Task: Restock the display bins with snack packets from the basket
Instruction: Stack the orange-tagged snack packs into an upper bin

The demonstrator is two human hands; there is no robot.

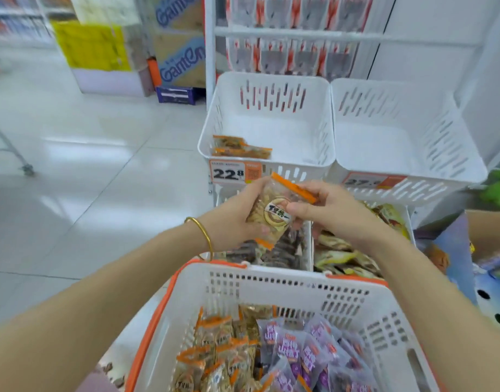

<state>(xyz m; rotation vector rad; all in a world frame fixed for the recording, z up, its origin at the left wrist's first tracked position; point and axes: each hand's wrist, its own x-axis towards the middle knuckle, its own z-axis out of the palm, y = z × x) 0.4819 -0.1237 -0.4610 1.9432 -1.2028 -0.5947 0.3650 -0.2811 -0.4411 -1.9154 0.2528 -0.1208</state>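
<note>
Over the basket, left hand and right hand — fingers tight around one snack packet

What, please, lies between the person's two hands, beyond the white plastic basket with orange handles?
In the head view, a clear snack packet with orange sealed ends, held by the left hand and right hand.

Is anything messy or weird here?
Nothing looks spilled or broken. The odd bit is up top: the left bin holds just two packets in its front corner and the right bin shows none, while the lower bins are piled full.
</note>
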